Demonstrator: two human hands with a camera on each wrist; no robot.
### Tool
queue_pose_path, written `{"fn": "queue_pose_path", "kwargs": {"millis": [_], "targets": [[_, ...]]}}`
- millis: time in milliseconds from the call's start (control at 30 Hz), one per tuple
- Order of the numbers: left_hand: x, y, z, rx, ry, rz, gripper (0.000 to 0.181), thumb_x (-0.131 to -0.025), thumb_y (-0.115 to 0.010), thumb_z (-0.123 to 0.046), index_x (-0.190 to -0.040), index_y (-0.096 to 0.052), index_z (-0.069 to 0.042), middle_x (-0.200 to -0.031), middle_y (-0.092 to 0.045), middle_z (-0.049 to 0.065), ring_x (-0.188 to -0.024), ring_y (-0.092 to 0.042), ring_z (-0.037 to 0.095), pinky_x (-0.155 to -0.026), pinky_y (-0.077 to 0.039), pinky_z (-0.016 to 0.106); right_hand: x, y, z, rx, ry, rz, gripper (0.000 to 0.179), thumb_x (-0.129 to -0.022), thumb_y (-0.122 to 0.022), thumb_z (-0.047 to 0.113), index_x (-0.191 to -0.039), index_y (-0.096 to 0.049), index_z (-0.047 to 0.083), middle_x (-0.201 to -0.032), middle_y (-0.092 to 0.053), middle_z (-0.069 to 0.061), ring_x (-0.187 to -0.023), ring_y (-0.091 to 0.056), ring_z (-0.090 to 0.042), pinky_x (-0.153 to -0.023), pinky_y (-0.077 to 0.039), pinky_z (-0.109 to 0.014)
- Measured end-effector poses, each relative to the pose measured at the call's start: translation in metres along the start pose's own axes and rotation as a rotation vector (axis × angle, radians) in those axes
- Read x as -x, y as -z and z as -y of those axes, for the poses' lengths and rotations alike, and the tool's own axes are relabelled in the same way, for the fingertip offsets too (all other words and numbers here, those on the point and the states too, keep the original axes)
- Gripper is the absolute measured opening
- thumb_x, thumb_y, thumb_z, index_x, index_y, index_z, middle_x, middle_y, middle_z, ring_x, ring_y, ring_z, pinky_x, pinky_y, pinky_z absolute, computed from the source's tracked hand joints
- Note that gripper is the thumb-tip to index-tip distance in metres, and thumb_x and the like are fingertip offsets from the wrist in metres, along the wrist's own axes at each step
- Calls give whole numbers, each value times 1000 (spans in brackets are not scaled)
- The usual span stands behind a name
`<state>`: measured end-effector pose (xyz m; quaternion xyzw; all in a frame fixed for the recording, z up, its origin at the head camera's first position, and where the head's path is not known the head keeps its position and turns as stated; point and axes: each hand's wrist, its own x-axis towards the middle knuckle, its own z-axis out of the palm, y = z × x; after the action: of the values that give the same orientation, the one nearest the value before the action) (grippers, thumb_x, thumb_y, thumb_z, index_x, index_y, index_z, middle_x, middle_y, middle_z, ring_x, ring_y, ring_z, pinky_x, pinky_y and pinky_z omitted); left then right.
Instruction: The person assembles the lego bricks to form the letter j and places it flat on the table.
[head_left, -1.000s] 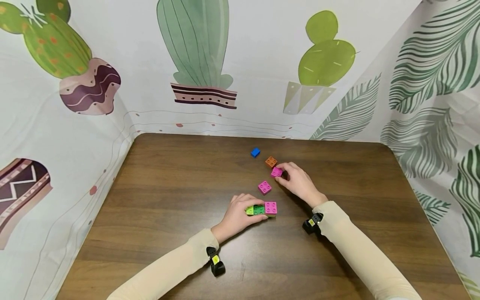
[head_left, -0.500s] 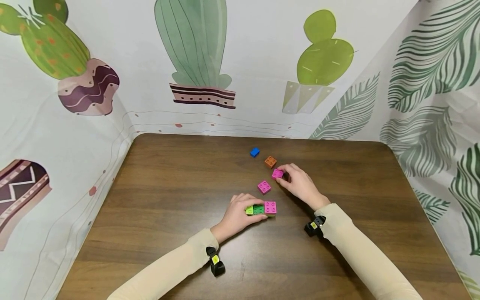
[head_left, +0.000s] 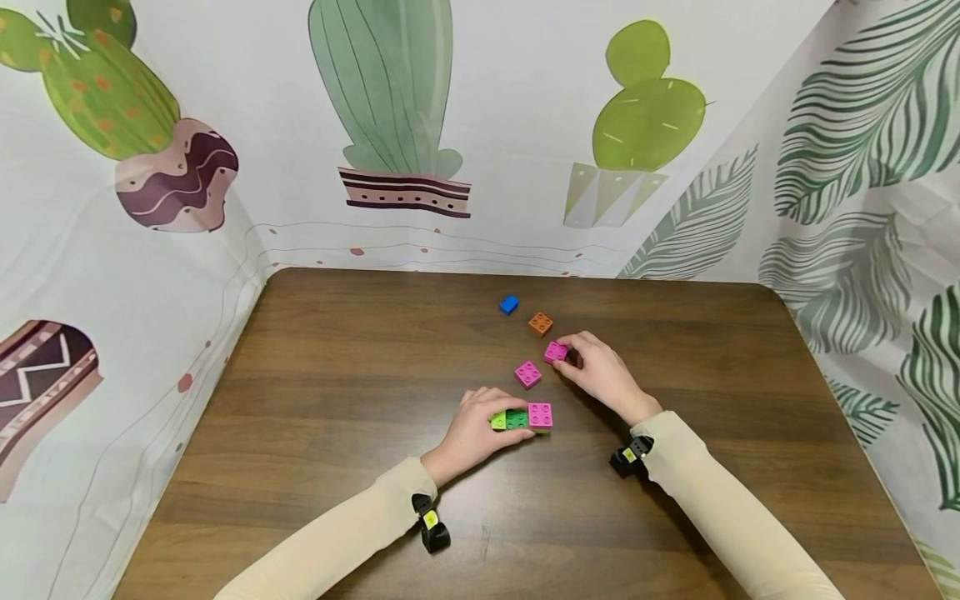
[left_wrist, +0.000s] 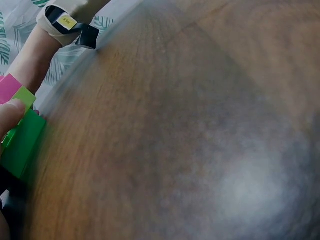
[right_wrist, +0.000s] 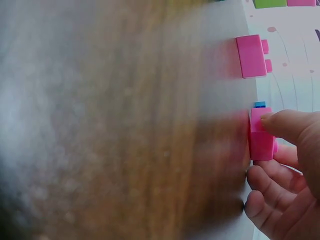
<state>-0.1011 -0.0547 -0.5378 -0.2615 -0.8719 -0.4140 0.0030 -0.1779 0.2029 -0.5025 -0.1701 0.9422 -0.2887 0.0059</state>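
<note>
My left hand (head_left: pixel 472 429) grips a built stack of toy building bricks (head_left: pixel 516 419) at the middle of the table, thumb on the near side and fingers on the far side. Lime and dark green show on the stack, and a pink brick (head_left: pixel 540 415) sits on its right end. In the left wrist view the thumb presses the lime brick (left_wrist: pixel 26 97), above a green brick (left_wrist: pixel 24 145). Between thumb and fingers, my right hand (head_left: pixel 603 375) pinches a pink four-stud brick (head_left: pixel 554 352) beyond the stack. The right wrist view shows this pink brick (right_wrist: pixel 261 145) low by the tabletop.
Another pink brick (head_left: pixel 527 374) lies between the two hands. Farther back are an orange brick (head_left: pixel 540 324) and a small blue brick (head_left: pixel 508 305). The wooden table (head_left: pixel 360 350) ends at a white cloth backdrop (head_left: pixel 525 150) printed with cacti and leaves.
The pink brick in my right hand has slid a little towards me, away from the orange brick. My left hand and the stack stay in place.
</note>
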Motion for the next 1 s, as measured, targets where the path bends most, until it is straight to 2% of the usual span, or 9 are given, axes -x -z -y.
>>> {"fn": "queue_pose_path", "kwargs": {"millis": [1000], "targets": [[0,0,-1,-19,-10,-17,39,-86,-87,-39,-119,-78,-21,-108,-72,-6,-102,-59,12,-92,-40,40,19,9,5,-15,50,-2,38,-94,-79,22,-126,-69,3,-102,-64,-9,-74,-54,-14,-62,-44,-30]]}}
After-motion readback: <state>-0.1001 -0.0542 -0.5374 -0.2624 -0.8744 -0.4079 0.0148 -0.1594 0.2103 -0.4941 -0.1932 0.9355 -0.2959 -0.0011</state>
